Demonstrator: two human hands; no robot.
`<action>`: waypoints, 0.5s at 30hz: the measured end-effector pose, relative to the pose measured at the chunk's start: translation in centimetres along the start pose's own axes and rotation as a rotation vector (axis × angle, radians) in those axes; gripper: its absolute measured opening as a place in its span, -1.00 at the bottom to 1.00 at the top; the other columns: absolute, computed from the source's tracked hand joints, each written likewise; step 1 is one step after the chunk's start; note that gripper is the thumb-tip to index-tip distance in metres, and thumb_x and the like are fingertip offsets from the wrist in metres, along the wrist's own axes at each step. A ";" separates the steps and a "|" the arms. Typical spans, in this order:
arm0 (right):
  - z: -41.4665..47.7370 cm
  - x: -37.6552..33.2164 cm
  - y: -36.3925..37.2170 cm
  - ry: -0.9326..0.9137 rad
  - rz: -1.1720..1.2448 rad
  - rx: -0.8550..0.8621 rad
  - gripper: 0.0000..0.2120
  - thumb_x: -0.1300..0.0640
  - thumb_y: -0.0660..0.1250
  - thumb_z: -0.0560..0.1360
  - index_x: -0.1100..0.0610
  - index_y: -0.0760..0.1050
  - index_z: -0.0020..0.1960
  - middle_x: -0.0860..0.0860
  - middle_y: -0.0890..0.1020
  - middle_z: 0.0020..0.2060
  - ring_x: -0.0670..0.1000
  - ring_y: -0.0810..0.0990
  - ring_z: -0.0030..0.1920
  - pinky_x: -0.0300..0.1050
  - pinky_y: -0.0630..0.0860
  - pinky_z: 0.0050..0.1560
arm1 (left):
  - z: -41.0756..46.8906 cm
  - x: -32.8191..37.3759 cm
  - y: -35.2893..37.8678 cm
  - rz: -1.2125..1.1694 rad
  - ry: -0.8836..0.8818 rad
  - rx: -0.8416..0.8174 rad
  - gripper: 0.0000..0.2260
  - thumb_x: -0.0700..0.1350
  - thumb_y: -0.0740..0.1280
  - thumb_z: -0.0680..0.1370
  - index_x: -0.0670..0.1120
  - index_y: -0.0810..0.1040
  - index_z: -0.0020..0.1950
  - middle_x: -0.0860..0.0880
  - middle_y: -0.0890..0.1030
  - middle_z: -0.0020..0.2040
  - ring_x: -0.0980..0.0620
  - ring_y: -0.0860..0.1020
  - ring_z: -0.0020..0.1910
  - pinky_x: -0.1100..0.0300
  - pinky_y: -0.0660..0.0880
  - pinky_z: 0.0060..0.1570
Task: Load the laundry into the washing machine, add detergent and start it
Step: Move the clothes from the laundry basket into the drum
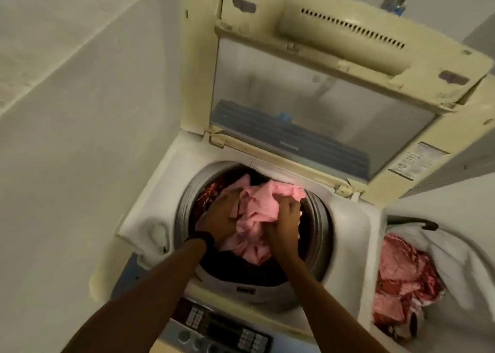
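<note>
The cream top-loading washing machine (353,232) stands close against a pale plain wall (67,138) on its left. A white laundry basket (452,248) holding a red-and-pink patterned cloth (401,277) sits just beside it on the right. The yellowed hinged lid with a clear window (321,106) is folded up at the back, so the round grey-rimmed drum (318,224) is open from above. Inside the drum, the pink crumpled garment (257,210) lies on top of dark clothes (241,269). The right hand (285,218) clutches the garment's right side with curled fingers. The left hand (222,213), with a black wristband (205,238), lies palm-down on the garment's left side. Its fingertips are hidden under a fold, so I cannot tell whether it grips. Both forearms cross the front rim above the grey button-covered control panel (227,328).
</note>
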State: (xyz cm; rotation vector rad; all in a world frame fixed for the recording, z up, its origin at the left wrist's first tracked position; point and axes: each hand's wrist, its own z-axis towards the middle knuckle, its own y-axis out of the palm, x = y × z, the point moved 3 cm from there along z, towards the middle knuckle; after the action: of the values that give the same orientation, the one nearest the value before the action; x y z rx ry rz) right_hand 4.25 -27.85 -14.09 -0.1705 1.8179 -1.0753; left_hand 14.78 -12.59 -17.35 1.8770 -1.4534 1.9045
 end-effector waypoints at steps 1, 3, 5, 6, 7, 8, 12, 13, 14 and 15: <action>0.0 1.2 1.6 0.029 -0.156 -0.061 -0.47 0.08 0.41 0.47 -0.07 0.38 0.42 0.05 0.35 0.40 0.11 0.40 0.34 0.15 0.37 0.37 | 1.0 -1.0 0.6 0.024 -0.033 -0.031 -0.36 -0.06 0.49 0.56 -0.05 0.34 0.60 -0.05 0.37 0.58 -0.06 0.35 0.56 0.00 0.22 0.59; -0.1 3.2 4.8 0.088 -0.394 -0.286 -0.38 0.11 0.37 0.51 -0.09 0.31 0.53 0.11 0.28 0.48 0.19 0.34 0.45 0.25 0.22 0.45 | 3.0 -2.4 2.4 0.111 -0.029 -0.157 -0.46 -0.05 0.41 0.62 0.01 0.37 0.59 -0.03 0.36 0.59 -0.04 0.32 0.58 0.06 0.18 0.60; 0.0 4.6 6.7 0.109 -0.519 -0.522 -0.36 0.11 0.24 0.60 -0.09 0.13 0.63 0.17 0.19 0.56 0.20 0.22 0.55 0.18 0.19 0.47 | 4.6 -3.7 4.1 0.218 -0.033 -0.267 -0.45 0.11 0.30 0.67 0.08 0.27 0.64 0.01 0.23 0.65 0.00 0.21 0.62 0.17 0.04 0.60; 0.1 5.3 7.5 0.078 -0.576 -0.610 -0.36 0.11 0.21 0.62 -0.08 0.09 0.65 0.18 0.18 0.57 0.21 0.20 0.56 0.16 0.22 0.46 | 5.6 -4.7 4.8 0.249 -0.078 -0.287 -0.45 0.15 0.25 0.69 0.10 0.22 0.65 0.02 0.18 0.67 0.00 0.16 0.64 0.22 -0.01 0.57; 0.1 5.8 7.9 0.009 -0.639 -0.692 -0.36 0.08 0.22 0.62 -0.06 0.08 0.65 0.18 0.20 0.56 0.21 0.20 0.55 0.16 0.25 0.46 | 6.5 -5.8 5.3 0.321 -0.098 -0.310 -0.44 0.15 0.21 0.71 0.09 0.14 0.68 -0.01 0.11 0.69 -0.01 0.11 0.65 0.19 -0.04 0.58; 0.1 6.4 7.8 -0.030 -0.687 -0.792 -0.35 0.04 0.25 0.62 -0.05 0.08 0.65 0.17 0.20 0.57 0.22 0.21 0.56 0.17 0.26 0.47 | 7.4 -6.6 5.7 0.420 -0.089 -0.324 -0.44 0.11 0.16 0.73 0.05 0.06 0.69 -0.04 0.04 0.70 -0.03 0.06 0.67 0.15 -0.07 0.60; 0.8 7.2 5.4 0.026 -0.753 -1.210 -0.19 -0.14 0.39 0.58 0.03 0.08 0.68 0.12 0.13 0.64 0.18 0.16 0.61 0.06 0.10 0.61 | 8.6 -7.1 5.0 0.671 -0.194 -0.294 -0.38 0.07 0.11 0.73 0.08 -0.15 0.70 -0.03 -0.11 0.71 -0.10 -0.04 0.68 -0.21 -0.10 0.61; 1.4 6.4 4.6 0.009 -0.767 -1.179 -0.22 -0.21 0.37 0.57 0.05 0.17 0.65 0.14 0.22 0.61 0.19 0.25 0.57 0.07 0.19 0.58 | 8.4 -6.2 4.4 0.693 -0.180 -0.218 -0.38 0.09 0.12 0.72 0.09 -0.12 0.71 -0.04 -0.04 0.71 -0.13 0.02 0.67 -0.26 -0.03 0.58; 2.4 5.2 3.6 -0.013 -0.760 -1.050 -0.31 -0.27 0.32 0.58 0.05 0.31 0.59 0.14 0.37 0.54 0.20 0.39 0.48 0.08 0.34 0.49 | 8.2 -5.1 4.0 0.727 -0.116 -0.137 -0.38 0.07 0.15 0.71 0.05 -0.05 0.71 -0.09 0.07 0.69 -0.16 0.12 0.64 -0.22 0.07 0.57; 3.2 4.0 2.7 -0.056 -0.751 -0.849 -0.44 -0.28 0.25 0.60 0.04 0.46 0.46 0.13 0.51 0.41 0.20 0.52 0.36 0.07 0.48 0.34 | 7.7 -4.0 3.6 0.717 -0.033 -0.062 -0.41 0.02 0.21 0.70 -0.01 0.08 0.70 -0.13 0.18 0.66 -0.18 0.22 0.60 -0.16 0.17 0.54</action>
State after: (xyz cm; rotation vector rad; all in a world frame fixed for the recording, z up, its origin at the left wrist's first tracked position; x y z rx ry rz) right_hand 5.59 -30.28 -19.20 -1.4551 2.1028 -0.6672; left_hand 18.92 -17.48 -24.17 1.4686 -2.3973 2.0304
